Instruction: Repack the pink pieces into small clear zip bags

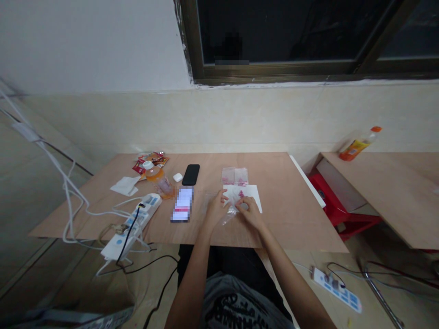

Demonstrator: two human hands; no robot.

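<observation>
A white sheet of paper lies on the wooden table, with a small heap of pink-red pieces on it. Over the paper's near left part is a clear plastic bag. My left hand is at the bag's left side, fingers bent around its edge. My right hand touches the bag from the right, its thumb and index finger close together near the pink-red pieces. Just beyond the paper lie two small clear bags with pink-red bits inside.
Left of my hands are a blurred-screen phone, a black phone, a white case, an orange drink bottle, wrappers, a tissue and a power strip with cables. Another table stands right.
</observation>
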